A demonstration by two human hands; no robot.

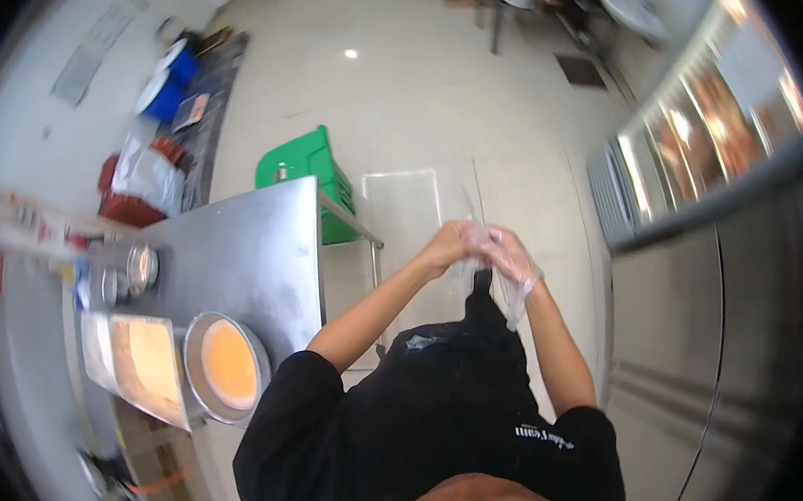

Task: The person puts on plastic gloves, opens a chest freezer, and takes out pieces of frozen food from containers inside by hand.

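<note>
Black shirt (435,430) fills the lower part of my feed nearest the camera, white lettering on one side, with bare skin at the bottom edge. Both arms reach forward from it, hands meeting in front of the body, above the tiled floor (411,112).

Right hand (507,250): clear plastic glove (524,280) on it, film over the fingers, loose cuff around the wrist, a flap hanging below. Fingers bent toward the other hand, partly curled; I can't tell if they grip anything.

Left hand (451,245): just beside the right, fingers curled in and meeting the film between the hands. Blurry from my end, so I can't tell whether they pinch it or only touch it. More clear film sticks up past the fingertips.

Both hands are off to the right of the steel tabletop (233,257), clear of its edge. On that tabletop I see a round metal bowl (195,352) with orange contents, touching or just beside a rectangular tray (97,346) of pale yellow stuff, and small metal containers (142,268) farther along. Green stool (293,157) beyond the tabletop's far corner; lit display cabinet (708,123) at far right.
</note>
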